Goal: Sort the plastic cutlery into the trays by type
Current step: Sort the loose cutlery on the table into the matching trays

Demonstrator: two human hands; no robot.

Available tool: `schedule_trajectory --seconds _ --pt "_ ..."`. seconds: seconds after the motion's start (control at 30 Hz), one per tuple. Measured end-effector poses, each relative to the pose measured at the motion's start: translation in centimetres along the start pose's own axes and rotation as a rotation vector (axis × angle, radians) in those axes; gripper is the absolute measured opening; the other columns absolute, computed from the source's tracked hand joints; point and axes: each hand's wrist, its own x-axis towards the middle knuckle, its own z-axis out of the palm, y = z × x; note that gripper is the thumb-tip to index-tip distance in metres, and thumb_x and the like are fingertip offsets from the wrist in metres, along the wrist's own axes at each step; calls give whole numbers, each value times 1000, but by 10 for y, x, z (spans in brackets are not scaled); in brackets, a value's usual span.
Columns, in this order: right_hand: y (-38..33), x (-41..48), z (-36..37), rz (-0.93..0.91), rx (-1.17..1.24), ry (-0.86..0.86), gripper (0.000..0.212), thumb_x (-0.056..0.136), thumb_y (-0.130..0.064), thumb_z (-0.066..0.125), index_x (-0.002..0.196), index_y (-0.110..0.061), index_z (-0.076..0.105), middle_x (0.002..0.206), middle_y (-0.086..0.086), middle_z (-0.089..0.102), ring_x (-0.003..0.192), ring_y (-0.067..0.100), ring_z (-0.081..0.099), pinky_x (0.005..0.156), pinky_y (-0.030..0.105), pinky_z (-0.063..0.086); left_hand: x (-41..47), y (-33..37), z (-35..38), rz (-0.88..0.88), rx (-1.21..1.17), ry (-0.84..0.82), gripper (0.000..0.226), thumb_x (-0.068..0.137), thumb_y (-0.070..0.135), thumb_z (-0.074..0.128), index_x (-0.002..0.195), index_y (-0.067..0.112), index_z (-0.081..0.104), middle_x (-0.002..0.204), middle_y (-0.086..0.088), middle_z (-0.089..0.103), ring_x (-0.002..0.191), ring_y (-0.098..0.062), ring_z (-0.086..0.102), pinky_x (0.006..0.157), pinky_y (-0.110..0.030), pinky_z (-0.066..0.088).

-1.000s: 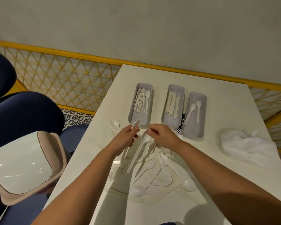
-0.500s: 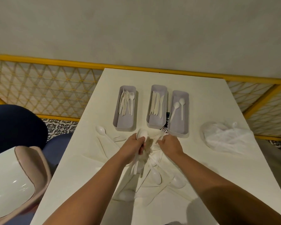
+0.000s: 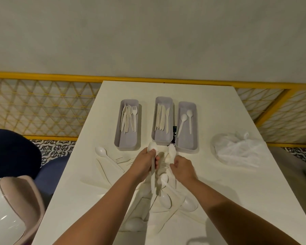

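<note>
The knife tray stood in the middle of three grey trays on the white desk; a row of white knives lay in its far half. Left of it, a gap apart, stood the fork tray with forks bunched toward its far end; just right of it stood the spoon tray holding two spoons; a small dark object, too hidden to name, showed in the slit between those two trays.

Both hands were just in front of the knife tray's near end. The left hand had its grip closed round the handle of a held spoon, whose bowl pointed at the tray's near left corner; the right hand had its grip pinched on a second spoon, whose bowl lay by the tray's near right corner.

Nearer the person than the knife tray, partly under the hands, lay the unsorted pile of white cutlery; a loose spoon and loose forks lay to the tray's near left. A crumpled plastic bag lay well to its right, past the spoon tray; far to its left, off the desk, were a dark blue chair and a white-lidded bin.
</note>
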Motion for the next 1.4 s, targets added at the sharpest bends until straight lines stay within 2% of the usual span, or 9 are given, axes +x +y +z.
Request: schedule_trajectory --seconds 0.1,0.27,0.47,0.6,0.77,0.87,1.0,1.1,1.4 --pt "-9 -7 -9 -155 188 100 16 93 -13 54 78 -8 51 62 -1 46 60 14 42 56 18 34 7 1 9 8 -15 21 17 98 11 35 94 7 51 74 -8 49 60 -17 47 60 -28 47" --pt "-26 -10 -23 -190 481 123 22 93 -6 54 113 -3 62 78 -1 58 79 16 56 71 17 42 18 5 25 -3 -63 17 25 100 14 30 107 5 52 77 -10 55 67 -18 54 63 -30 51" --pt "-26 -7 -20 -131 546 132 13 90 -3 57 102 -4 60 65 -7 49 63 4 49 61 5 42 30 11 45 -47 -142 84 47 102 40 27 105 4 57 66 -9 52 61 -18 51 59 -27 41" --pt "-24 -1 -26 -152 511 158 17 91 -5 55 105 -4 64 80 -2 56 69 1 53 64 -1 42 37 13 58 6 -92 78 29 100 25 37 110 2 51 75 -16 53 60 -18 50 53 -27 39" --pt "-26 1 -32 -172 518 83 36 97 -15 45 132 -23 48 113 -3 49 88 11 57 76 16 51 52 28 73 71 -178 109 30 100 19 38 128 10 41 102 -13 59 99 -27 61 88 -40 51" --pt "-25 7 -43 -152 515 -10 42 99 -11 39 138 -26 35 104 -3 57 72 9 58 56 11 43 64 35 83 82 -47 94 32 100 25 38 126 8 44 100 -10 60 97 -25 60 81 -35 52" --pt "-14 28 -63 -85 425 71 43 100 -10 35 141 -19 32 121 2 56 111 19 56 88 23 42 81 43 92 134 367 32 42 100 41 30 109 10 56 94 -9 62 88 -24 60 74 -31 52" --pt "-3 52 -76 6 332 102 46 100 -12 35 145 -16 27 132 14 54 118 29 53 95 31 41 99 47 88 294 851 102 17 98 24 44 101 9 52 93 -13 58 81 -22 54 57 -19 40" --pt "-3 115 -86 101 96 9 50 97 -7 42 145 -6 28 137 16 49 125 31 48 101 30 38 130 49 94 153 1320 80 24 93 -2 45 113 0 57 114 -15 62 104 -27 61 83 -27 48"
